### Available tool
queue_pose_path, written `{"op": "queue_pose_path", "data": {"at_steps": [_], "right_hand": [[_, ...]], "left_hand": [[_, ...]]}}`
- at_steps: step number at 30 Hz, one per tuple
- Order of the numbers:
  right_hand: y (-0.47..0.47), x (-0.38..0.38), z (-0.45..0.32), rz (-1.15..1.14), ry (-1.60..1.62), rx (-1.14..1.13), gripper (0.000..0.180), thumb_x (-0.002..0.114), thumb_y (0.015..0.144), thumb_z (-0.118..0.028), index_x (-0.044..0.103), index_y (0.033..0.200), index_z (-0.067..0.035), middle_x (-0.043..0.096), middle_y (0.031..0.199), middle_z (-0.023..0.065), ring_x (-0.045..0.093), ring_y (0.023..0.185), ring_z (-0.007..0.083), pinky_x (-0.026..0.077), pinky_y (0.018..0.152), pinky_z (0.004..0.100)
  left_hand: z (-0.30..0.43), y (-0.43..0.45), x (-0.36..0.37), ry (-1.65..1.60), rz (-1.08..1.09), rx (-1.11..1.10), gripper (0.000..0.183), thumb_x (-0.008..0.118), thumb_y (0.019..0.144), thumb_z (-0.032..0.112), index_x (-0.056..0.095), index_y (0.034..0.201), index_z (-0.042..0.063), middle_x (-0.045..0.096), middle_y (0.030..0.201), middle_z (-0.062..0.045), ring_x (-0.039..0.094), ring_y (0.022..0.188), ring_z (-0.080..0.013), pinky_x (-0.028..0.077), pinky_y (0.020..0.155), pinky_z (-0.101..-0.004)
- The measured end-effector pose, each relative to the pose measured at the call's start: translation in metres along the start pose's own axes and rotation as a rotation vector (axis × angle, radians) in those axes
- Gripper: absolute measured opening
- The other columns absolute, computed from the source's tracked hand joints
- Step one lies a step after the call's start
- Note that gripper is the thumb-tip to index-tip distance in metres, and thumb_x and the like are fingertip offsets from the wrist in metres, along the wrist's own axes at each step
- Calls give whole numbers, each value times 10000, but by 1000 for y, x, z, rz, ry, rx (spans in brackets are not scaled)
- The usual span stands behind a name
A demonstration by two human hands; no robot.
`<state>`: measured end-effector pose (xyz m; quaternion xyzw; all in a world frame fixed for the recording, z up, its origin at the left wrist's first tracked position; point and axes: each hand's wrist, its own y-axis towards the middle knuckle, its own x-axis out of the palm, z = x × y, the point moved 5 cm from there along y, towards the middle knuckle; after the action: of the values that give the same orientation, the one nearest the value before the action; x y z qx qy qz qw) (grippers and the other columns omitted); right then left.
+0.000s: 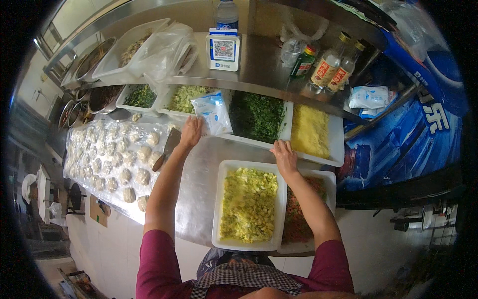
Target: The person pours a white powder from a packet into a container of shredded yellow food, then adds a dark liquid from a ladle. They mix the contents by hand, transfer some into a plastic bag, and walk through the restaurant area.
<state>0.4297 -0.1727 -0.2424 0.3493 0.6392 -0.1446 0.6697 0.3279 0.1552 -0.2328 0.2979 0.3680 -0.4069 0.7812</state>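
Note:
My left hand [191, 131] is at the lower left edge of a white and blue plastic packet [213, 113], its fingers partly hidden; whether it grips the packet I cannot tell. The fingers of my right hand [284, 157] rest at the near rim of the white tub of chopped greens [263, 114]. Right of that stands a tub of yellow crumbly food [310, 130]. Nearest my body are a white tub of chopped yellow-green filling [249, 205] and, under my right forearm, a tub of red and green filling [298, 216].
Dough balls [142, 176] lie under plastic film at the left, with a cleaver [170, 145] by their right edge. A steel shelf [261, 56] above the tubs carries glass bottles [325, 69], a code stand [223, 52] and a bagged tub. A blue printed panel [403, 145] stands right.

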Motion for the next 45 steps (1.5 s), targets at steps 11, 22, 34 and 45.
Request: {"op": "queue_pose_path", "data": {"at_steps": [11, 22, 34, 45], "right_hand": [[5, -4, 10, 57, 464, 241, 211, 639, 790, -152, 615, 943, -10, 530, 1109, 138, 556, 944, 283, 493, 659, 422], [-7, 18, 41, 313, 1256, 551, 177, 540, 858, -185, 530, 847, -8, 506, 786, 57, 528, 674, 172, 405, 642, 289], [-8, 48, 58, 267, 463, 269, 240, 495, 888, -168, 542, 884, 67, 528, 891, 198, 507, 823, 315, 426, 752, 396], [-188, -29, -109, 83, 1342, 941, 319, 511, 908, -344, 447, 672, -138, 352, 539, -40, 322, 426, 74, 284, 407, 233]], "left_hand": [[-6, -1, 7, -53, -12, 12, 360, 348, 943, 299, 501, 905, -25, 544, 932, -275, 461, 1009, -408, 305, 969, -461], [46, -127, -9, -617, 61, -68, 346, 379, 953, 307, 490, 853, -6, 488, 650, -118, 452, 609, -196, 416, 597, -372], [0, -339, -88, -1004, 213, -458, 469, 374, 940, 430, 532, 796, 13, 489, 693, -6, 439, 636, -107, 369, 556, -291], [-33, -381, -72, -1279, 83, -605, 481, 380, 939, 425, 568, 843, -7, 518, 693, 4, 449, 632, -90, 378, 558, -266]]}}
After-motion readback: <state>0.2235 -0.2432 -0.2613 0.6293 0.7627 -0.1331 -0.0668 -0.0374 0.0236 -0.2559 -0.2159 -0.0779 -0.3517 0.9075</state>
